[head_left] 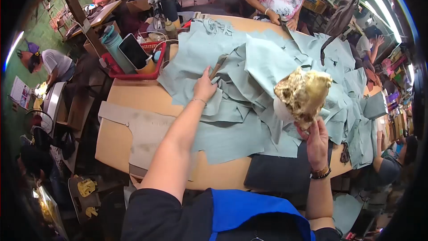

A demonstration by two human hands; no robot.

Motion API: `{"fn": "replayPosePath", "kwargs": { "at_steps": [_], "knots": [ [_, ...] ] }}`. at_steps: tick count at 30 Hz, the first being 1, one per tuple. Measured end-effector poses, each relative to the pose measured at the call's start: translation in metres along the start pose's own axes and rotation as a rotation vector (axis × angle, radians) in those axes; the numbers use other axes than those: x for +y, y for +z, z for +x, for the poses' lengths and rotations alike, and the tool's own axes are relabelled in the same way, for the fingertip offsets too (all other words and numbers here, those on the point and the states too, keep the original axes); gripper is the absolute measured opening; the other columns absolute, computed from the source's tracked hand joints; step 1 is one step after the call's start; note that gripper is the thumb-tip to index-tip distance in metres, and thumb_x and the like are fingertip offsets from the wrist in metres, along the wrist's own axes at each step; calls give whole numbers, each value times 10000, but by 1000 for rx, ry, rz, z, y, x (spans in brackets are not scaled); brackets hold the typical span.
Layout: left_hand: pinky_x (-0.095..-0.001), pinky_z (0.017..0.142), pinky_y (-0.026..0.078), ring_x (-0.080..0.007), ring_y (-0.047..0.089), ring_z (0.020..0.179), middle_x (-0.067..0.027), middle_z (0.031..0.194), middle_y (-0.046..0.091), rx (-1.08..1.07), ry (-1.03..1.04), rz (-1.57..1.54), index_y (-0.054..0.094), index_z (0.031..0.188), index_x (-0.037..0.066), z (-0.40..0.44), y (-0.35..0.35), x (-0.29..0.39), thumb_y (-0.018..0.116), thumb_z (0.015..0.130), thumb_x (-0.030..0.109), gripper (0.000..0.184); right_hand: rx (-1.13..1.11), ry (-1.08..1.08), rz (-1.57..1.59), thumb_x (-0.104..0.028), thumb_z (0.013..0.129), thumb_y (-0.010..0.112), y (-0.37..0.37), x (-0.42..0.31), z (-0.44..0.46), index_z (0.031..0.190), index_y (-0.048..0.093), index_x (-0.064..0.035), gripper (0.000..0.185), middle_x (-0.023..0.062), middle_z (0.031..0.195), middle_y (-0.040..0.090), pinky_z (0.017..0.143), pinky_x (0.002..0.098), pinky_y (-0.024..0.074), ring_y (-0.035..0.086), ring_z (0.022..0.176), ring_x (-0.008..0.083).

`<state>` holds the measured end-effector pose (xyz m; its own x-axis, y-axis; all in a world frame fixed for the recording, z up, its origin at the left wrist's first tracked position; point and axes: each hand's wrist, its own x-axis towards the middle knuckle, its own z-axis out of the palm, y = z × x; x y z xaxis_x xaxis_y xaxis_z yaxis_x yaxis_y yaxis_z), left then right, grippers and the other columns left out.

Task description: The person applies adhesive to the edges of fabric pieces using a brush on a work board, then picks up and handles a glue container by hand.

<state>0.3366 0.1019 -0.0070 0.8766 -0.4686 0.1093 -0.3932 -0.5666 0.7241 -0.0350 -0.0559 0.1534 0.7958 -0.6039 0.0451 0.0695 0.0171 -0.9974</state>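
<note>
Sheets of grey-green material lie heaped across the wooden table. My left hand is closed around the handle of a flat brush-like tool, over the left part of the heap. On the right, my right hand grips the bottom of a lumpy, yellowish-brown crusted object, raised above the sheets. A whitish rounded part shows on its left side. What the object is, I cannot make out.
A red basket holds a teal bottle and a phone. Beige pattern pieces lie at left, a dark sheet at the front edge. Across the table a co-worker handles a dark tool over the sheets.
</note>
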Motion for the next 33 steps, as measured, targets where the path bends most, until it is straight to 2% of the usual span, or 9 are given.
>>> {"fn": "replayPosePath", "kwargs": {
  "at_steps": [2, 6, 8, 11, 14, 20, 26, 28, 33],
  "knots": [
    [-465, 763, 518, -404, 667, 877, -208, 886, 691, -35, -22, -73, 348, 1482, 149, -17, 1, 5, 732, 743, 179, 834, 32, 31, -23, -261, 1065, 445, 17, -17, 12, 1081, 560, -85, 211, -7, 1082, 615, 907, 310, 523, 611, 1025, 88],
    [-421, 822, 518, -336, 683, 923, -208, 1034, 688, -73, -97, -251, 279, 1502, 109, -85, 12, 19, 736, 765, 118, 867, -65, -55, -3, -289, 1067, 435, 46, -33, 48, 1094, 562, -88, 239, 6, 1033, 633, 864, 281, 517, 632, 1039, 116],
    [-376, 878, 510, -267, 661, 994, -176, 1231, 628, -189, -70, -668, 262, 1501, 67, -124, 16, 21, 741, 814, 84, 839, -80, -48, -20, -305, 1065, 438, 58, -34, 70, 1080, 564, -91, 249, 12, 1024, 640, 868, 275, 513, 638, 1031, 125],
    [-350, 939, 469, -217, 586, 1151, -162, 1317, 576, -32, -7, -711, 281, 1491, 51, -164, 9, 14, 814, 803, 226, 887, -142, -35, -21, -323, 1062, 444, 83, -34, 101, 1055, 568, -94, 261, 18, 1019, 644, 870, 268, 508, 642, 1023, 127],
    [-338, 988, 435, -216, 525, 1199, -143, 1360, 527, 154, -98, -964, 299, 1473, 38, -179, -38, 9, 777, 850, 218, 806, -235, -49, 0, -344, 1058, 447, 116, -18, 133, 1052, 582, -112, 268, 8, 1021, 649, 870, 264, 504, 642, 1002, 109],
    [-339, 991, 424, -234, 579, 1087, -140, 1202, 625, 296, -90, -758, 614, 1174, 8, -95, -111, -30, 702, 891, 294, 412, -287, -13, 17, -389, 1040, 473, 202, 23, 193, 1066, 590, -121, 293, 2, 1012, 653, 869, 272, 494, 629, 977, 103],
    [-349, 1007, 404, -278, 565, 1126, -173, 1125, 648, 78, -92, -843, 672, 1057, -3, 15, -89, -76, 723, 840, 437, 494, -296, -49, -66, -410, 1035, 483, 241, 53, 253, 1053, 580, -141, 287, -4, 972, 657, 869, 280, 508, 642, 953, 97],
    [-338, 1001, 408, -276, 562, 1126, -177, 1111, 649, 69, -52, -672, 673, 1061, -3, 33, -85, -81, 732, 817, 473, 538, -283, -69, -78, -419, 1030, 490, 245, 55, 265, 1045, 577, -144, 289, -6, 952, 648, 878, 290, 506, 639, 949, 100],
    [-341, 882, 477, -250, 612, 1010, -158, 1042, 659, 63, -166, -585, 624, 1070, -3, 62, -63, -95, 780, 770, 433, 552, -245, -100, -88, -408, 1033, 487, 245, 50, 287, 1038, 571, -136, 284, -9, 981, 643, 886, 298, 506, 637, 958, 111]
  ]
}}
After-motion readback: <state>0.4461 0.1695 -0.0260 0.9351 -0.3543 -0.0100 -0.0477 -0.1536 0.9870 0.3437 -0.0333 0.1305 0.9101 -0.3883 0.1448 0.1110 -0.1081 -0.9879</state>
